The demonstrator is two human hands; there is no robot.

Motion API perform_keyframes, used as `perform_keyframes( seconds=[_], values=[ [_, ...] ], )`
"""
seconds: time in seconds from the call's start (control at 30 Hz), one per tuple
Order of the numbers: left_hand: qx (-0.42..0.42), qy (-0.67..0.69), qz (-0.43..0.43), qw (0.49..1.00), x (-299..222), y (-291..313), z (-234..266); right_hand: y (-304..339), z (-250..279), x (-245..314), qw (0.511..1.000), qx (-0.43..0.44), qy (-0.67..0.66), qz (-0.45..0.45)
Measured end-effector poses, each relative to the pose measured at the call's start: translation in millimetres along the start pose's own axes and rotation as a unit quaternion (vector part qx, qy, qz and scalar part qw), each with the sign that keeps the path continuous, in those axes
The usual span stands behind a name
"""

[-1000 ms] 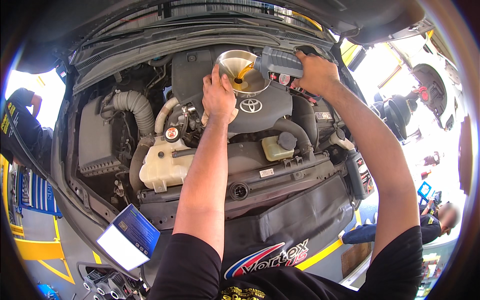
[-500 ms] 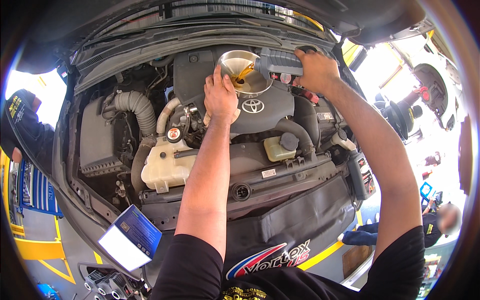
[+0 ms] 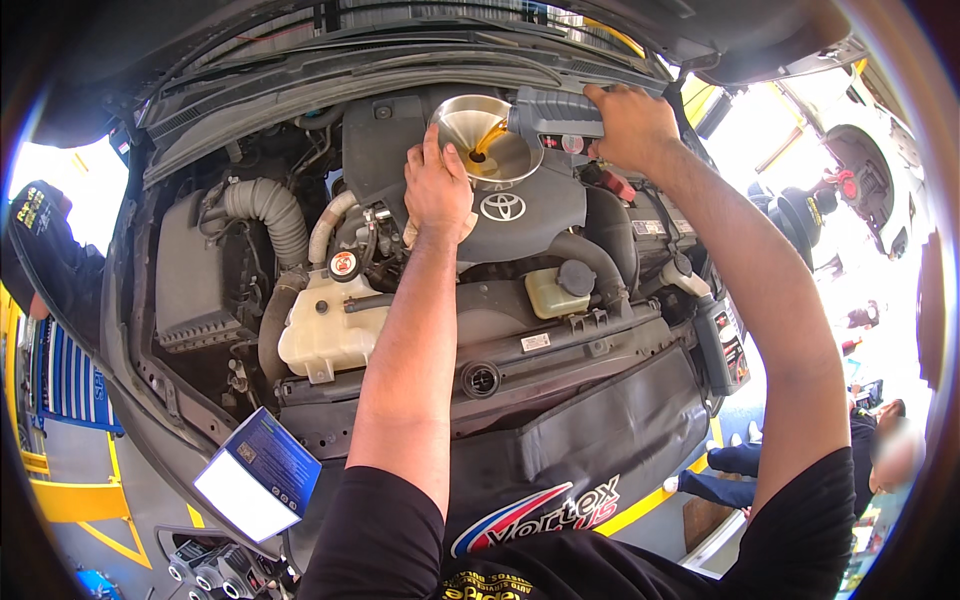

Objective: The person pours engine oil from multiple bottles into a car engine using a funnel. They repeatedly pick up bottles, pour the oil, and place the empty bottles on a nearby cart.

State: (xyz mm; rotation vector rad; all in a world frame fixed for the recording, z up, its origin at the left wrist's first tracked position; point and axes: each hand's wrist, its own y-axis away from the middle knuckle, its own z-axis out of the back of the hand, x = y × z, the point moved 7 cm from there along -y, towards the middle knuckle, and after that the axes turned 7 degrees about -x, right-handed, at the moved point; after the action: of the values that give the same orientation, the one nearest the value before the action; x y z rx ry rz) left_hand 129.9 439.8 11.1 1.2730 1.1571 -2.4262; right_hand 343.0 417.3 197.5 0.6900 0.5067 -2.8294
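Over the dark engine cover (image 3: 515,228) stands a metal funnel (image 3: 515,158). My left hand (image 3: 436,185) is closed on the funnel's left rim, with what looks like a pale cloth (image 3: 467,228) under the palm. My right hand (image 3: 636,125) grips a grey oil bottle (image 3: 555,112), tipped on its side with its mouth over the funnel's right rim. Amber oil (image 3: 490,138) streams from the mouth into the funnel and runs to its dark outlet. The funnel's lower end is hidden.
A cream coolant reservoir (image 3: 325,325), a reservoir with a black cap (image 3: 558,292) and an air filter box (image 3: 205,270) surround the engine. A second grey bottle (image 3: 722,350) stands at the right front. A blue-and-white box (image 3: 258,475) lies front left. Another person (image 3: 860,450) is at right.
The oil keeps flowing, its stream now fuller in the funnel. Both hands hold nearly the same place. The person at the right has shifted.
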Motion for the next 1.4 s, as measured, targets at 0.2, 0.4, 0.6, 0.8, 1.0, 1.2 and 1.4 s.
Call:
perform_keyframes(
  seconds=[0.2,0.4,0.6,0.8,1.0,1.2,1.4],
  values=[
    [-0.011,-0.012,-0.004,1.000,3,-1,-2,-7,3,1,0.999,-0.017,0.017,0.025],
    [-0.016,0.009,-0.007,1.000,0,1,-2,-8,10,4,0.999,-0.028,0.033,0.022],
    [-0.021,0.009,-0.020,1.000,2,0,-1,-14,18,15,0.995,-0.034,0.077,0.048],
    [-0.025,0.002,-0.026,0.999,0,-1,-1,-18,20,22,0.990,-0.076,0.096,0.064],
    [0.005,0.036,-0.035,0.999,-11,8,-1,-24,6,32,0.990,-0.055,0.093,0.087],
    [0.000,0.047,-0.035,0.998,3,-3,-9,-25,7,54,0.973,-0.165,0.085,0.138],
    [0.000,0.042,-0.024,0.999,6,-3,-5,-26,16,66,0.957,-0.184,0.123,0.190]
  ],
)
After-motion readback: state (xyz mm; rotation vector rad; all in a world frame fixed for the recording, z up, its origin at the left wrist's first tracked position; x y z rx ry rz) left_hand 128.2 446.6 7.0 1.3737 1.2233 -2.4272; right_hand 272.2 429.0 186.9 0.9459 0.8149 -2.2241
